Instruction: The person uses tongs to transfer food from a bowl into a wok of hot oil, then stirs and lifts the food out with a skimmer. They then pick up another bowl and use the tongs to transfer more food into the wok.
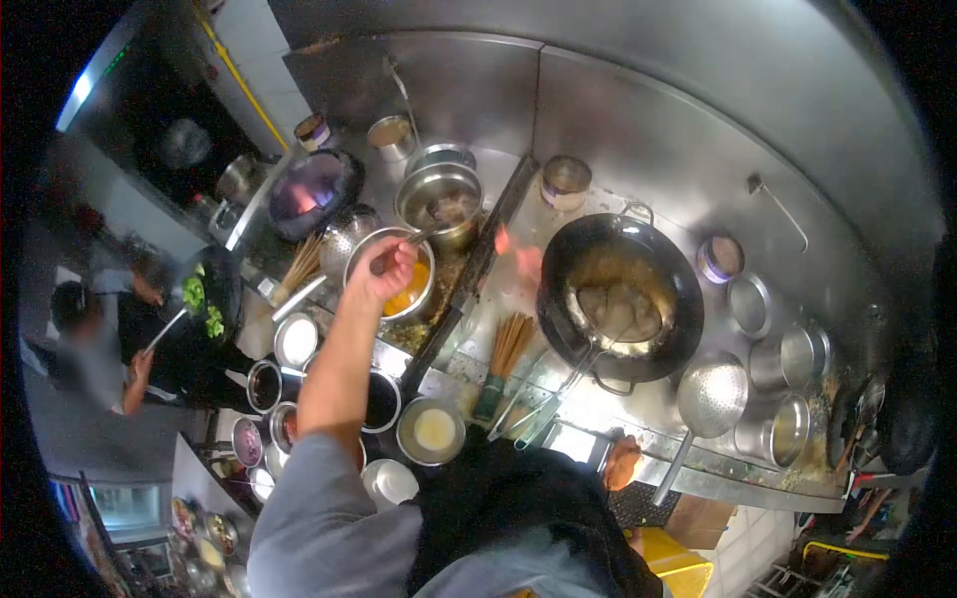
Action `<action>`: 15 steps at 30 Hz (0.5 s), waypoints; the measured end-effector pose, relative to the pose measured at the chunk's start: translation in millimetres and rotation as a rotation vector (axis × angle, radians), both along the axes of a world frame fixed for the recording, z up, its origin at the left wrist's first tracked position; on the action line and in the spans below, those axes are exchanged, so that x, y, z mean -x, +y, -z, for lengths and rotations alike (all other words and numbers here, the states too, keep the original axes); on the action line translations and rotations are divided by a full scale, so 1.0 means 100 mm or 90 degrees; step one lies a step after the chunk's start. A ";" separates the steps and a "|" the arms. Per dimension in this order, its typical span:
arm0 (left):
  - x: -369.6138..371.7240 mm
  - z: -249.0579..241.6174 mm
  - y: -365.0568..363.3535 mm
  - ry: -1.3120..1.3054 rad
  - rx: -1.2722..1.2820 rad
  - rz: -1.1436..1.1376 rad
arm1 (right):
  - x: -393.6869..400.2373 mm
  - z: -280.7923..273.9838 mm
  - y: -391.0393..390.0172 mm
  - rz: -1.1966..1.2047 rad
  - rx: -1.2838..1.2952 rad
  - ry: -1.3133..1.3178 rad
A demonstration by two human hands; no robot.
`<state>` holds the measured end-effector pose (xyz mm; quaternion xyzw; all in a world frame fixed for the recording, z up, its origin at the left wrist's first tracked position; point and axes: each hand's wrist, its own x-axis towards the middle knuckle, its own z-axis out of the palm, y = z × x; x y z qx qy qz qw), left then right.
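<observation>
My left hand (pixel 391 269) is closed round the dark handle of a utensil, above a metal bowl of orange-yellow liquid (pixel 407 295). The handle points up and right to a steel pot (pixel 440 197) with brown contents; the utensil's head is not clear. My right hand (pixel 624 463) is low at the counter's front edge, small and blurred, and its fingers cannot be made out. Ahead of it, a large black wok (pixel 678 299) stands on the stove with a wire skimmer (pixel 588 361) in it and pale pieces in brown liquid.
Flames (pixel 518 259) show left of the wok. A perforated ladle (pixel 712 396) lies right of it, near steel pots (pixel 782 357). Bamboo brushes (pixel 511 344) stand between wok and seasoning bowls (pixel 431 432). At far left another person (pixel 90 339) works at a wok with green vegetables (pixel 193 291).
</observation>
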<state>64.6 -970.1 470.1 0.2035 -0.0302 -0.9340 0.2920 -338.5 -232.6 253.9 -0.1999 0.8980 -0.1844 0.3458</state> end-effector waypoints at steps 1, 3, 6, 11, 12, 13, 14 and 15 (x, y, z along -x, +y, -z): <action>0.01 0.03 0.06 0.069 0.023 0.010 | 0.01 0.03 0.01 0.004 -0.001 -0.008; 0.02 0.07 0.15 0.085 0.011 -0.002 | 0.07 0.08 0.03 0.016 0.001 -0.028; 0.06 0.04 0.31 0.121 -0.017 -0.033 | 0.14 0.16 0.08 0.036 0.001 -0.060; 0.08 -0.06 0.43 0.173 -0.010 -0.016 | 0.11 0.32 0.28 0.034 0.035 -0.045; 0.07 -0.09 0.46 0.181 -0.003 -0.022 | 0.12 0.44 0.36 0.036 0.036 -0.047; 0.08 -0.12 0.49 0.189 0.004 -0.028 | 0.22 0.88 0.66 -0.069 0.074 0.058; 0.09 -0.16 0.52 0.186 0.006 -0.025 | 0.24 1.13 0.84 -0.172 0.111 0.163; 0.10 -0.20 0.56 0.189 0.018 -0.032 | 0.20 0.99 0.77 -0.169 0.114 0.161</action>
